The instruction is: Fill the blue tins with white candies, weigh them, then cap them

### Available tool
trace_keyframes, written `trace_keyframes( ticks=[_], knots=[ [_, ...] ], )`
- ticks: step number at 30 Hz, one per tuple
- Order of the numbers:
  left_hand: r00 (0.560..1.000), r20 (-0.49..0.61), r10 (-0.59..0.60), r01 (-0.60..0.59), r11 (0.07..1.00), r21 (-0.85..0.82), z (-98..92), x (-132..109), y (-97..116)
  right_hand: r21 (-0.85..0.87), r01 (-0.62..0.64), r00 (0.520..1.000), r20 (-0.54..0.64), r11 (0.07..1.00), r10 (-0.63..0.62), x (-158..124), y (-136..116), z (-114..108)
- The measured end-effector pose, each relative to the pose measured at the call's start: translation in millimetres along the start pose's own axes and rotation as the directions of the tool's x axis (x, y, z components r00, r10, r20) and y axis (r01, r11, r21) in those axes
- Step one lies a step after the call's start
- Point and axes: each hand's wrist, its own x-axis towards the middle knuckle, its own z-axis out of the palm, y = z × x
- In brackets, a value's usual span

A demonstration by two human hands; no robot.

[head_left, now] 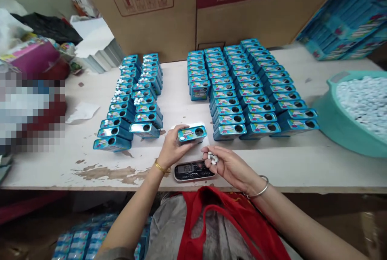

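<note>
The white table (175,105) is worn, with brown patches near its near edge. Many blue tins (248,90) stand there in close rows, in one group at the left and a bigger group at the right. A small digital scale (194,170) lies near the edge. At the right is a green basin (325,102) full of white candies (363,102), and a piece of white paper (82,112) lies at the left.

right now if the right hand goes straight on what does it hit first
Probably the blue metal tin in the left hand; the right hand, pinching white mints, points at it over the digital scale, though depth is unclear.
</note>
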Motion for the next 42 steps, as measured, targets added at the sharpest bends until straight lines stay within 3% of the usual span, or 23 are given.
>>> trace_keyframes(
  ticks=[4,6,8,10,12,14,16,18,20,21,23,25,27,28,31,35,39,42],
  knots=[
    [1.0,0.003,0.003,-0.003,1.0,0.019,-3.7,-1,0,-0.207,0.147,0.987,-0.029,0.967,-0.156,-6,-4,10],
    [1.0,-0.002,0.011,-0.011,1.0,0.006,-5.4,-2,1,-0.391,0.286,0.952,0.01,0.875,-0.307,-7,-9,20],
    [1.0,-0.008,0.028,-0.028,1.0,-0.007,-6.2,-3,1,-0.58,0.443,0.881,0.142,0.683,-0.451,-6,-16,32],
    [0.999,-0.004,0.041,-0.041,0.999,-0.004,-6.5,-3,0,-0.765,0.496,0.827,0.273,0.41,-0.491,-2,-23,45],
    [0.999,0.0,0.045,-0.045,0.999,0.01,-6.4,-3,-2,-0.908,0.404,0.845,0.323,0.113,-0.426,3,-26,57],
    [0.999,0.0,0.042,-0.042,0.999,0.014,-6.3,-3,-5,-0.954,0.267,0.889,0.298,-0.136,-0.349,8,-25,65],
    [0.999,0.004,0.039,-0.039,0.999,0.009,-7.0,-4,-7,-0.939,0.188,0.911,0.276,-0.288,-0.306,11,-21,71],
    [0.999,0.013,0.046,-0.046,0.999,0.006,-9.2,-4,-8,-0.927,0.166,0.912,0.273,-0.335,-0.304,13,-19,74],
    [0.998,0.028,0.065,-0.065,0.998,0.012,-12.7,-1,-8,-0.943,0.198,0.9,0.283,-0.266,-0.332,14,-19,72],
    [0.997,0.031,0.075,-0.076,0.997,0.017,-14.5,2,-8,-0.954,0.243,0.885,0.291,-0.174,-0.362,14,-20,70],
    [0.997,0.01,0.083,-0.083,0.996,0.022,-16.6,14,-9,-0.919,0.372,0.854,0.283,0.131,-0.437,13,-24,62],
    [0.996,-0.057,0.067,-0.066,0.998,0.009,-14.9,35,-11,-0.733,0.439,0.874,0.213,0.52,-0.438,11,-28,50],
    [0.993,-0.107,0.056,-0.06,0.998,-0.027,-8.6,64,-16,-0.472,0.344,0.938,0.129,0.812,-0.323,8,-30,38],
    [0.991,-0.114,0.067,-0.072,0.997,-0.041,-3.9,80,-19,-0.359,0.269,0.963,0.097,0.894,-0.251,7,-30,32],
    [0.982,-0.108,0.153,-0.154,0.988,-0.004,14.0,127,-31,-0.157,0.127,0.992,0.038,0.979,-0.123,3,-25,14],
    [0.971,-0.116,0.207,-0.168,0.945,0.28,35.3,160,-42,-0.052,0.082,0.996,0.049,0.995,-0.08,0,-10,-2],
    [0.975,-0.15,0.161,-0.066,0.866,0.495,27.5,139,-33,-0.012,0.046,0.997,0.063,0.999,-0.046,-5,3,-13],
    [0.959,-0.15,0.239,-0.133,0.851,0.509,-8.3,95,-13,0.005,-0.009,0.999,0.052,1.0,0.008,-8,10,-20]
  ],
)
